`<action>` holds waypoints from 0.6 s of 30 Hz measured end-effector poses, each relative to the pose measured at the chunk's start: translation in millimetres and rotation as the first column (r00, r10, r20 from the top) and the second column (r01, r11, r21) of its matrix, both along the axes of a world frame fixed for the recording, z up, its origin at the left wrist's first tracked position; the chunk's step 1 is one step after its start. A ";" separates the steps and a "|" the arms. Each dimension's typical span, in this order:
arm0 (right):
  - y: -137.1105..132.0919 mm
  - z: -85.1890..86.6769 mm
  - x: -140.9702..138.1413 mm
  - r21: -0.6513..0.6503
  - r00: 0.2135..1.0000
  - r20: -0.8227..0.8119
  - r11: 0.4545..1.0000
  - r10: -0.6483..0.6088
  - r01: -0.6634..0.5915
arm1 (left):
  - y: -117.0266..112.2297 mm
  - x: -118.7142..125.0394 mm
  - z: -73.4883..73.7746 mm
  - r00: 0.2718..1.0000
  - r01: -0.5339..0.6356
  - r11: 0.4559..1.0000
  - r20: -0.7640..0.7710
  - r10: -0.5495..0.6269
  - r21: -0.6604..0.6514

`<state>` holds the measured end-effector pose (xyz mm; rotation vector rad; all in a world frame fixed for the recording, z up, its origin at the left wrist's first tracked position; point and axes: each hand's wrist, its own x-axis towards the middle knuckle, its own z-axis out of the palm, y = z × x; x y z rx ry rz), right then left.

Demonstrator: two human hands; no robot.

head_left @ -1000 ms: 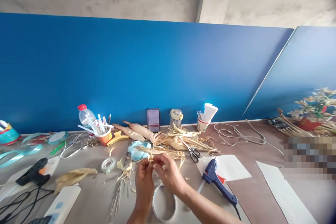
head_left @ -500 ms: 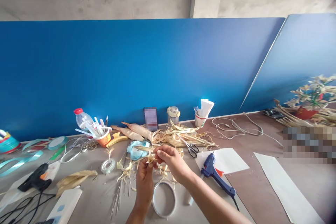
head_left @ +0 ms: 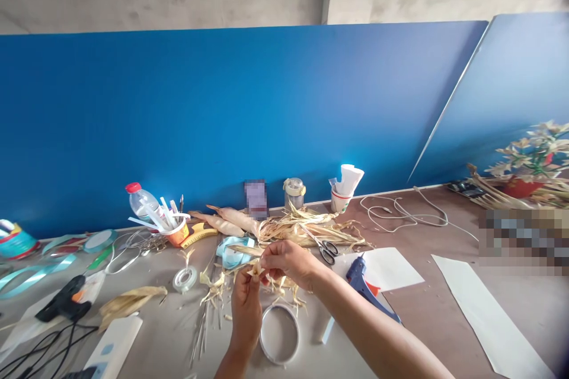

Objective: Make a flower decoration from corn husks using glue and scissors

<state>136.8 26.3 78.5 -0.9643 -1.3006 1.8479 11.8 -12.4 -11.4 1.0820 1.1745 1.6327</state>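
Between my hands is a small pale corn-husk flower (head_left: 255, 269), its petals spread. My left hand (head_left: 246, 302) pinches it from below. The thumb and fingers of my right hand (head_left: 288, 263) are closed at the flower's right edge, and its fingertips partly hide it. Below the hands a pale ring, like a tape roll (head_left: 280, 334), lies on the table. To the left are thin wire stems (head_left: 201, 331) topped with husk flowers (head_left: 214, 290). Husk scraps (head_left: 288, 291) lie under my right hand. Behind are a light blue ribbon bundle (head_left: 233, 253) and dried corn husks (head_left: 306, 231).
Scissors (head_left: 328, 250) rest by the husks. A blue glue gun (head_left: 362, 287) lies right, partly behind my forearm. At left are a black glue gun (head_left: 66, 299), a power strip (head_left: 113, 346), clear tape (head_left: 184, 279) and an orange cup (head_left: 178, 235) of sticks. A bottle (head_left: 141, 201) stands behind.
My right forearm has swung slightly outward and now covers more of the blue glue gun. The flower has turned a little in my fingers. The view has shifted slightly.
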 end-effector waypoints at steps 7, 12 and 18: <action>-1.1 -3.8 -3.2 -0.067 0.995 -0.054 0.995 -0.082 0.078 | 0.5 -0.2 2.9 0.999 -0.043 0.998 0.013 0.043 0.036; -0.4 -6.5 -8.9 -0.140 0.995 -0.094 0.990 -0.045 0.031 | -1.3 -1.5 1.6 0.998 0.005 0.996 -0.064 0.001 0.088; 3.5 -19.9 -11.5 -0.262 0.971 -0.237 0.964 -0.023 -0.041 | -4.1 -0.8 6.6 0.996 0.055 0.991 -0.077 -0.046 0.119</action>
